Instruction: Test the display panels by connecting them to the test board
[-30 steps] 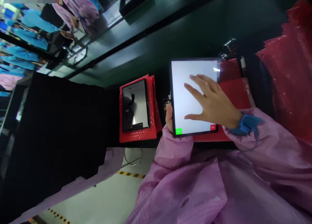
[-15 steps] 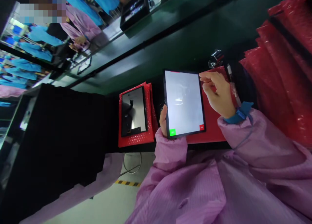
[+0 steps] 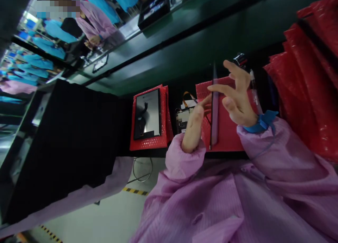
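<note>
My left hand (image 3: 194,125) holds a thin tablet display panel (image 3: 214,116), now turned nearly edge-on to me, with its fingers against the back. My right hand (image 3: 239,97) is on the other side, fingers spread, wearing a blue wrist strap (image 3: 260,122). One of its fingertips reaches the panel's upper part; whether it touches I cannot tell. Under the panel lies a red bubble-wrap sheet (image 3: 230,130). Beside my left hand, a circuit board (image 3: 182,120) shows with an orange flex cable (image 3: 188,94).
Left of the board, another display panel (image 3: 148,114) rests on red bubble-wrap bags (image 3: 150,143). Several red bubble-wrap bags (image 3: 308,84) are piled at right. A pen (image 3: 252,81) and a shiny metal cylinder (image 3: 240,59) lie behind my right hand. A black box (image 3: 84,130) stands left; co-workers sit across.
The panel has turned from facing me with a lit white screen to nearly edge-on, uncovering the circuit board. My right hand's fingers have spread apart.
</note>
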Motion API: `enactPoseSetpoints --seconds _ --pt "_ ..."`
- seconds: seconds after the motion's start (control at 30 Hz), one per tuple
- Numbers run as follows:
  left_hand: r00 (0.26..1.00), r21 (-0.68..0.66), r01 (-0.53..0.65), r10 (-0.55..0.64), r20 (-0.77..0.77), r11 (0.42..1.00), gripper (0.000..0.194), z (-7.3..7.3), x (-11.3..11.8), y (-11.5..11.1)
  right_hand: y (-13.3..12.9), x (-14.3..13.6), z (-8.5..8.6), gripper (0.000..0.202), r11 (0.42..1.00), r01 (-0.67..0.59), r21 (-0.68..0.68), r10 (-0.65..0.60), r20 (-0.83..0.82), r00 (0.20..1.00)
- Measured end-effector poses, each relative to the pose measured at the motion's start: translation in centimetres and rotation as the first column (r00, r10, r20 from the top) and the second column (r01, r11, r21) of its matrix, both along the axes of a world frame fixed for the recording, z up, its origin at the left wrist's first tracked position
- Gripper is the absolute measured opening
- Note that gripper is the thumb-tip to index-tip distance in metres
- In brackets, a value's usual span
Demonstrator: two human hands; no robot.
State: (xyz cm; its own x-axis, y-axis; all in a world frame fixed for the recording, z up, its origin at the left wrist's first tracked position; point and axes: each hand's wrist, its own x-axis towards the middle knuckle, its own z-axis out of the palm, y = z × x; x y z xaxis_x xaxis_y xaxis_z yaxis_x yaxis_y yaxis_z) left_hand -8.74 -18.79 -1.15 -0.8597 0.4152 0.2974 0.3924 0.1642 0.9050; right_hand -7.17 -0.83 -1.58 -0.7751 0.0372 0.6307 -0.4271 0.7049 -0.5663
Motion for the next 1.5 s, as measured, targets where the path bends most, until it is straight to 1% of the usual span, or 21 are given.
enactPoseSetpoints --seconds 0.03,0.07,0.1,0.13,0.17,0.23,0.27,0.33,0.4,0.53,0.73,0.87,0.97,1.0,1.03,1.1,1.2,1.27,1.33,1.4,1.5 --pt "0.997 -0.018 -0.064 0.063 -0.046 0.998 0.047 -0.4 0.1 -0.9 0.1 0.1 0.1 0.058 0.999 0.024 -0.025 -0.024 -0.006 1.0" --pt "0.98 -0.065 -0.156 0.146 -0.133 0.986 0.044 -0.9 0.3 -1.9 0.1 0.2 0.2 0.056 0.998 0.039 -0.047 -0.039 -0.02 0.999" --pt "0.945 -0.136 -0.259 0.222 -0.241 0.956 0.04 -1.6 0.5 -2.9 0.1 0.2 0.2 0.053 0.997 0.046 -0.064 -0.049 -0.039 0.998" --pt "0.898 -0.223 -0.356 0.267 -0.35 0.907 0.035 -2.5 0.7 -3.8 0.1 0.3 0.2 0.05 0.996 0.048 -0.074 -0.052 -0.059 0.997" --pt "0.861 -0.316 -0.42 0.262 -0.436 0.851 0.032 -3.5 0.9 -4.6 0.0 0.3 0.1 0.049 0.996 0.045 -0.075 -0.051 -0.074 0.996" --pt "0.839 -0.465 -0.447 0.177 -0.515 0.764 0.034 -5.6 1.5 -5.8 0.0 0.4 0.0 0.048 0.997 0.047 -0.066 -0.053 -0.093 0.994" --pt "0.837 -0.507 -0.439 0.133 -0.53 0.742 0.036 -6.6 1.8 -6.1 -0.1 0.4 0.0 0.048 0.996 0.055 -0.067 -0.061 -0.1 0.993" --pt "0.826 -0.542 -0.435 0.079 -0.558 0.719 0.038 -8.0 2.4 -6.4 -0.1 0.4 -0.1 0.049 0.995 0.07 -0.076 -0.077 -0.102 0.992" --pt "0.81 -0.557 -0.454 0.062 -0.583 0.695 0.039 -8.8 2.9 -6.3 -0.2 0.3 -0.1 0.051 0.994 0.076 -0.08 -0.084 -0.106 0.991" --pt "0.797 -0.596 -0.481 0.038 -0.603 0.643 0.043 -9.0 3.1 -6.1 -0.2 0.2 -0.1 0.05 0.995 0.07 -0.069 -0.079 -0.137 0.987" --pt "0.807 -0.618 -0.49 0.051 -0.589 0.615 0.043 -8.8 2.9 -5.9 -0.2 0.2 0.0 0.051 0.995 0.09 -0.048 -0.096 -0.142 0.985" --pt "0.815 -0.608 -0.471 0.052 -0.577 0.639 0.045 -8.7 2.9 -5.9 0.0 0.5 0.6 0.056 0.996 0.072 -0.059 -0.077 -0.091 0.993" --pt "0.836 -0.602 -0.435 0.052 -0.546 0.669 0.057 -8.6 3.0 -5.9 0.6 1.4 1.6 0.048 0.984 -0.006 -0.176 0.012 0.032 0.999" --pt "0.846 -0.601 -0.419 0.052 -0.531 0.681 0.062 -8.5 3.0 -6.0 0.9 2.0 1.9 0.042 0.976 0.0 -0.216 0.013 0.058 0.998" --pt "0.855 -0.603 -0.399 0.043 -0.517 0.691 0.066 -8.4 3.0 -6.0 1.2 2.6 2.2 0.036 0.971 0.029 -0.239 -0.005 0.099 0.995" --pt "0.863 -0.613 -0.354 -0.006 -0.505 0.707 0.064 -8.3 3.0 -6.0 2.1 4.1 2.7 0.031 0.954 0.149 -0.259 -0.095 0.208 0.974" --pt "0.867 -0.64 -0.288 -0.089 -0.49 0.712 0.053 -8.2 2.9 -6.0 3.4 6.3 3.1 0.03 0.887 0.325 -0.329 -0.194 0.373 0.907" --pt "0.872 -0.645 -0.263 -0.109 -0.477 0.717 0.051 -8.3 2.8 -5.9 3.8 7.2 3.4 0.028 0.846 0.387 -0.367 -0.221 0.42 0.88" --pt "0.866 -0.641 -0.262 -0.117 -0.486 0.722 0.051 -8.3 2.7 -5.9 3.9 7.5 3.5 0.026 0.833 0.394 -0.389 -0.23 0.404 0.885" --pt "0.854 -0.637 -0.27 -0.126 -0.504 0.722 0.051 -8.3 2.8 -5.9 3.7 7.0 3.2 0.027 0.829 0.371 -0.417 -0.215 0.374 0.902" --pt "0.86 -0.645 -0.259 -0.132 -0.493 0.72 0.049 -8.2 2.7 -6.0 3.5 5.3 1.6 0.031 0.8 0.343 -0.493 -0.153 0.385 0.91"
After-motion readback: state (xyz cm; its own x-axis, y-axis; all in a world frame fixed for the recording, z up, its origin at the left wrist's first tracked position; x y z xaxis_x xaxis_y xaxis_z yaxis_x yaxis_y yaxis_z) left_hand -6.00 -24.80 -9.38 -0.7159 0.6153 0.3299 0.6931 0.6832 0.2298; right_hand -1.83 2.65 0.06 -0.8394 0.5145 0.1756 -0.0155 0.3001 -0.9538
